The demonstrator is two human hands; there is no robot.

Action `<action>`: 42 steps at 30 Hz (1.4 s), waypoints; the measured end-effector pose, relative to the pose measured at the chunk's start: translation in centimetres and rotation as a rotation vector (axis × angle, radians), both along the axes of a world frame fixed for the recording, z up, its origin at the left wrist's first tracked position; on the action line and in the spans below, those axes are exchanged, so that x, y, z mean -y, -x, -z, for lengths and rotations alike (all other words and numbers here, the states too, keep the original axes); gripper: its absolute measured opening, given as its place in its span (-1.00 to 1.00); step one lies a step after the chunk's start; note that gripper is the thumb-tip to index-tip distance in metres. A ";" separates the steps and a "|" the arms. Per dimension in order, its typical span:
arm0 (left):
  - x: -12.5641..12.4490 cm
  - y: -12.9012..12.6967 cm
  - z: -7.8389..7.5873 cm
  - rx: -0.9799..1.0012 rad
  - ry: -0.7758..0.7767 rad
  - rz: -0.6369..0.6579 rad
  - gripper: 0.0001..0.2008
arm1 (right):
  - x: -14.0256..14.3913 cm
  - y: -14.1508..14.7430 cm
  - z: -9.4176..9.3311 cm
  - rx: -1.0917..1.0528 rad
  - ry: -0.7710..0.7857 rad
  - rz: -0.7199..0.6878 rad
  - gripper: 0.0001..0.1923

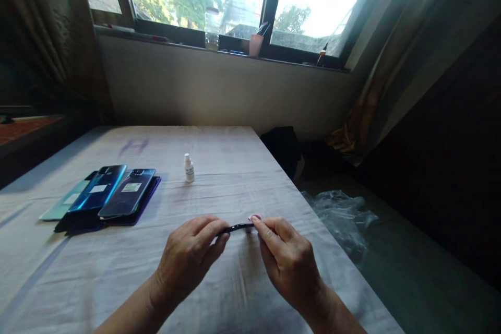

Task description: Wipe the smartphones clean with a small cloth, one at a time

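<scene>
Fingertips of both hands pinch the two ends of a thin dark object (237, 228), seen edge-on, so that only a slim black line shows between them. It may be a phone or a phone part, but its flat faces are turned away and cannot be made out. The left hand (190, 258) grips the left end with thumb and curled fingers pressed together over it. The right hand (287, 261) grips the right end the same way, thumb on top, and a small pale pink scrap (254, 217) shows at its fingertips. Whether that scrap is a cloth, a pad or a tab cannot be told.

Both hands hover just above a table (242, 156) covered with a light, slightly wrinkled cloth, near its front edge. Forearms enter from the bottom of the view.

Farther back on the table, near the middle, stands a small white dropper bottle (189, 167), upright and well apart from the hands. To the left lies a cluster of phones (113, 195), backs up and overlapping, in blue, teal and dark purple shades; two carry small pale stickers.

Off the right side of the table, lower down, lies crumpled clear plastic (340, 214). Behind the table a pale wall rises to a window sill holding a clear plastic bottle (212, 27) and a pink cup (255, 44). Dark curtains hang at both sides of the bright window.
</scene>
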State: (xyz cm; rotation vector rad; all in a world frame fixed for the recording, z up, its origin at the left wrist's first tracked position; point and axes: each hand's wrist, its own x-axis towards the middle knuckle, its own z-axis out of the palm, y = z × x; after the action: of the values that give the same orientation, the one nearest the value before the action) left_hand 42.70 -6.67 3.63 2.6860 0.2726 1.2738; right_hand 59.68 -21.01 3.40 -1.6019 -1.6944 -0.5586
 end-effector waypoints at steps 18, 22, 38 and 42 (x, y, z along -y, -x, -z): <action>0.7 -0.6 -0.2 -0.021 0.255 0.178 -0.81 | 0.0 0.3 -2.0 -0.024 -0.087 0.011 -0.64; 0.7 0.2 1.9 -0.124 0.305 0.179 -0.79 | -0.1 0.3 -2.2 -0.048 -0.094 0.025 -0.60; 0.6 -0.2 1.8 -0.205 0.326 0.129 -0.76 | 0.2 -0.4 -2.0 -0.051 -0.071 0.003 -0.61; 0.2 -0.4 1.8 -0.190 0.369 0.119 -0.79 | 0.3 -2.0 -1.2 -0.071 -0.054 0.055 -0.59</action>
State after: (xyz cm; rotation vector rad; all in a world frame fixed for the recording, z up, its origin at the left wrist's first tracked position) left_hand 43.06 -6.84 1.83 2.4619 0.3289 0.8399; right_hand 61.67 -21.28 4.58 -1.6148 -1.5744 -0.5629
